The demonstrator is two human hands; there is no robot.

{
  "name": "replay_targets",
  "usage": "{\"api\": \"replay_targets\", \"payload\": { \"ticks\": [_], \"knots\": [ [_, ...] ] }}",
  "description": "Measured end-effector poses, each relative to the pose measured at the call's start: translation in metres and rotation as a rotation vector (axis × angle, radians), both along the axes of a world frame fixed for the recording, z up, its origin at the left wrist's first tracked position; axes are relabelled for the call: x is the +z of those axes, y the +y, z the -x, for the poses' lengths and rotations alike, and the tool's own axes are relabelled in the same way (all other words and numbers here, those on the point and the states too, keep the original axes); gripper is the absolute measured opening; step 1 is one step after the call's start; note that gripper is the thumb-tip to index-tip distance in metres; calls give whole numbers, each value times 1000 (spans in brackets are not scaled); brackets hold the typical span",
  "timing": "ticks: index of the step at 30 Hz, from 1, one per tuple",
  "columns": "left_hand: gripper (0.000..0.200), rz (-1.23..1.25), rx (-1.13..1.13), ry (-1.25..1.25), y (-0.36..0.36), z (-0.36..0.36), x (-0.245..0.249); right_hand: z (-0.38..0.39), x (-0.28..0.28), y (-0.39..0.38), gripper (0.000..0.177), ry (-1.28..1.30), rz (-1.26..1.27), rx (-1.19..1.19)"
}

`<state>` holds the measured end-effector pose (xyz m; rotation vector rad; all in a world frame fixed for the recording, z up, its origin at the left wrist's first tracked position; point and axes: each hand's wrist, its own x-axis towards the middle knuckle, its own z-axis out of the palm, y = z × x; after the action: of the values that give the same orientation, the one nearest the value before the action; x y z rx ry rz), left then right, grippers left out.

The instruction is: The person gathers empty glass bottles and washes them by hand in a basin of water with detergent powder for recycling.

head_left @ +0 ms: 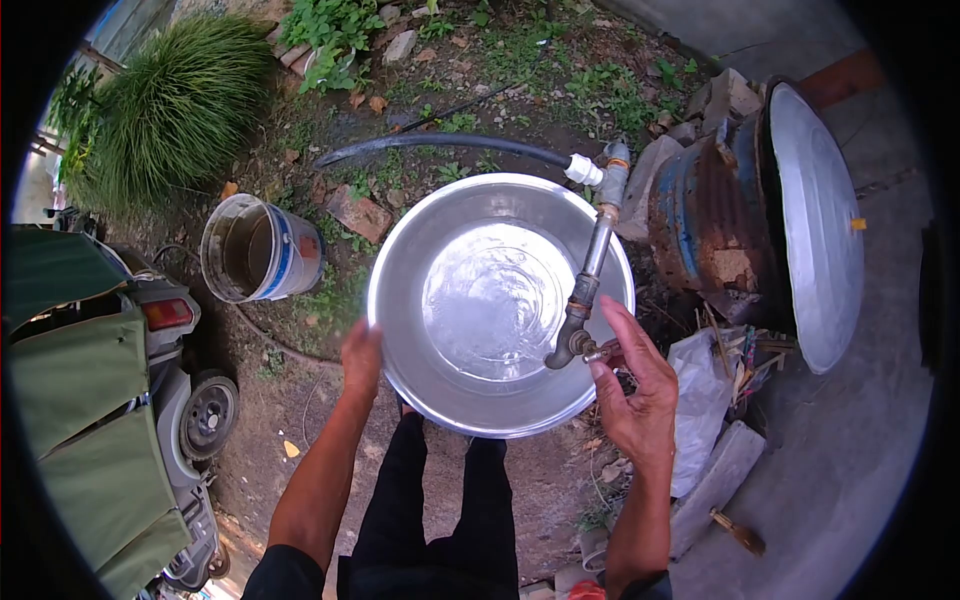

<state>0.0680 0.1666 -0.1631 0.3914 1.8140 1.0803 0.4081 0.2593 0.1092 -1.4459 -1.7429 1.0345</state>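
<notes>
A wide silvery metal basin (405,380) sits below a tap, with rippling water (495,300) in its bottom. The tap (577,335) hangs over the basin's right side on an upright metal pipe (599,245). My right hand (638,400) is closed around the small tap handle (600,352), thumb on one side and fingers on the other. At the basin's left rim is my left hand (361,352). Its fingers are smeared by motion, so their grip on the rim cannot be made out.
A white bucket (290,255) holding murky liquid stands on the left. A black hose (450,140) joins the pipe at a white fitting (583,170). To the right are a rusty drum (710,215) with a large metal lid (815,230), and a covered vehicle (90,390) is at far left.
</notes>
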Motion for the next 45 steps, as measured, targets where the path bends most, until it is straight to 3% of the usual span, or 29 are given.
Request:
{"api": "replay_targets", "payload": {
  "ticks": [7, 12, 25, 27, 33, 36, 40, 42, 45],
  "knots": [
    [28, 28, -43, -5, 1, 2, 2, -3, -10, -12, 52, -29, 91, -142],
    [29, 3, -26, 3, -1, 2, -3, -7, -30, -23, 48, 91, 93, -294],
    [30, 22, -19, 12, 3, -4, 9, -8, -78, -52, 45, 89, 359, -293],
    [31, 21, -26, -2, 2, -5, 11, -5, -84, -55, 29, 139, 394, -300],
    [33, -4, -36, 9, 0, -3, 7, 0, -111, -63, 18, 124, 481, -286],
    [28, 15, -12, 45, -1, -1, -2, -11, -139, -66, 15, 3, 559, -247],
    [28, 7, -37, 25, -3, 1, -1, -17, -184, -74, 13, 40, 566, -288],
    [29, 6, -53, 17, -3, 2, -1, -17, -197, -78, 13, 290, 665, -509],
    [29, -7, -45, -12, -3, 3, -2, -20, -222, -82, 10, 357, 742, -686]
  ]
}}
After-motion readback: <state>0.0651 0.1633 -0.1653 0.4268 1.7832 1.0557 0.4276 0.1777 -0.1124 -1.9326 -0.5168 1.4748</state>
